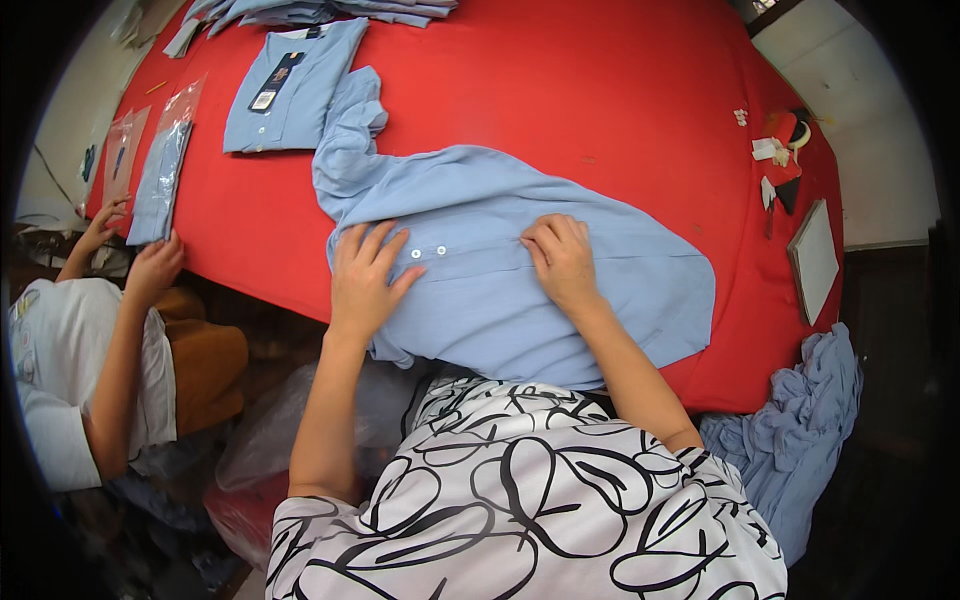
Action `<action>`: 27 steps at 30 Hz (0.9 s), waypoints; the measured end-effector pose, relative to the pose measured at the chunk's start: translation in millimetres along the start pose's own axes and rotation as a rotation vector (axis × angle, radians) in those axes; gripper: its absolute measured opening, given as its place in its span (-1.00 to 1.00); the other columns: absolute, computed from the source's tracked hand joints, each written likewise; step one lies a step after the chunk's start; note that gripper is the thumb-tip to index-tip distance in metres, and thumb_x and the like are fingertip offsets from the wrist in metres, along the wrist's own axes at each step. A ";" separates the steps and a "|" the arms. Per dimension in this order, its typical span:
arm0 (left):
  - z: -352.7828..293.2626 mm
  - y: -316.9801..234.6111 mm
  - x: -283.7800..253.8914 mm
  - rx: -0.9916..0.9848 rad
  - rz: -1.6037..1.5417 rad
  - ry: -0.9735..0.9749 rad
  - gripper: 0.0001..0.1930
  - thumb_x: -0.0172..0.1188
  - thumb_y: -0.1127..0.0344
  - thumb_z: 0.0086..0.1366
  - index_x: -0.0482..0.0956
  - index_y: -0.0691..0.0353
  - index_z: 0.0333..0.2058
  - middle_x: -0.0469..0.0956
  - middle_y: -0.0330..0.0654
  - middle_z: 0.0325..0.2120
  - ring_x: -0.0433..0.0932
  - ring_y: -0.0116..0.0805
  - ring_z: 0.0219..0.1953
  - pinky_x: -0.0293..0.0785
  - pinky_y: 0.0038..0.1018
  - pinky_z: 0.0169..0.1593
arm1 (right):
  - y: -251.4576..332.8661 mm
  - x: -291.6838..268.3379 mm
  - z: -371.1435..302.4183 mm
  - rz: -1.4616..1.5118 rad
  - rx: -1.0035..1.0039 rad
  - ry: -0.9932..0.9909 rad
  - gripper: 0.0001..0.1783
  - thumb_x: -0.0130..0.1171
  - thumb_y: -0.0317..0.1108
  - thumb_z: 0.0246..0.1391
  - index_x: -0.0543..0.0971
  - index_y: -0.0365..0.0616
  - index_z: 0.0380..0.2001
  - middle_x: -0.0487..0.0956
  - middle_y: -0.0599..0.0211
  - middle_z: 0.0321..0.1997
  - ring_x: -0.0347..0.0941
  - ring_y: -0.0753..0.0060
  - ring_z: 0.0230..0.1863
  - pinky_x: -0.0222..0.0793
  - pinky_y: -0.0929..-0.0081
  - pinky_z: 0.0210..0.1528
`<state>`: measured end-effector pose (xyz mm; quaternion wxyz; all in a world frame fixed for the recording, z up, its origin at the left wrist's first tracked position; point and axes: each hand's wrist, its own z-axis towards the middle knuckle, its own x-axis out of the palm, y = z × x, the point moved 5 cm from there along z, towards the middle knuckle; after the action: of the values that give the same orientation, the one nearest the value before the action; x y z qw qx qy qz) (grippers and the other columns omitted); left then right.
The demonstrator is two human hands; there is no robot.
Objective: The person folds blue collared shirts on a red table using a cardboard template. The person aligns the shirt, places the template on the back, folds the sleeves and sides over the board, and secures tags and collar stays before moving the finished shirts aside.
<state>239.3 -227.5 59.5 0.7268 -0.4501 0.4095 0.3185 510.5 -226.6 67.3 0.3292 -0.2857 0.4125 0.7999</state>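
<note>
Blue shirt [640, 290] likely light, limp; my left hand [365, 285] splayed, right hand [562, 258] pinching placket [480, 255], probably its best grip.

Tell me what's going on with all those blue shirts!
A person has a blue shirt spread across the red table. Their left hand lies spread on it beside two white buttons, and the fingertips of their right hand seem to pinch its front. A folded shirt with a tag lies beyond. At the left, another person's hands are at a clear bag with blue cloth inside.
</note>
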 end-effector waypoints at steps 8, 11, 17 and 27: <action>-14.2 25.1 -13.8 -0.022 0.074 0.015 -0.28 0.41 -0.05 0.05 0.49 0.01 0.20 0.36 -0.20 0.26 0.15 -0.04 0.36 -0.18 0.10 0.43 | 3.8 0.3 5.3 0.030 0.110 0.061 -0.98 0.17 -0.43 0.06 0.53 -0.08 -0.41 0.50 0.30 -0.33 0.40 0.15 -0.21 0.21 0.22 -0.11; -12.0 22.7 -13.5 -0.039 0.066 0.036 -0.27 0.40 -0.06 0.05 0.48 0.00 0.22 0.35 -0.20 0.27 0.15 -0.04 0.36 -0.18 0.08 0.43 | -0.7 0.4 3.7 0.035 0.125 -0.024 -0.94 0.18 -0.41 0.12 0.53 -0.13 -0.41 0.50 0.36 -0.36 0.35 0.28 -0.30 0.21 0.37 -0.14; -11.7 24.1 -13.2 -0.044 0.074 0.035 -0.26 0.40 -0.08 0.05 0.48 0.00 0.21 0.35 -0.19 0.26 0.16 -0.04 0.36 -0.16 0.06 0.43 | -9.7 -1.1 0.6 0.050 0.252 -0.016 -0.94 0.13 -0.43 0.14 0.49 -0.17 -0.34 0.50 0.20 -0.30 0.41 0.07 -0.23 0.28 0.25 -0.12; -11.5 25.2 -11.3 -0.017 0.056 -0.002 -0.30 0.40 -0.10 0.05 0.52 0.02 0.16 0.36 -0.21 0.25 0.18 -0.08 0.34 -0.14 0.11 0.42 | 40.1 18.0 18.9 0.129 0.046 0.084 -0.93 0.28 -0.42 0.04 0.58 -0.13 -0.44 0.51 0.32 -0.37 0.38 0.24 -0.26 0.24 0.35 -0.11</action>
<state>209.6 -229.2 56.5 0.7141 -0.4446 0.4185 0.3424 465.2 -223.0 82.5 0.2656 -0.2842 0.4619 0.7971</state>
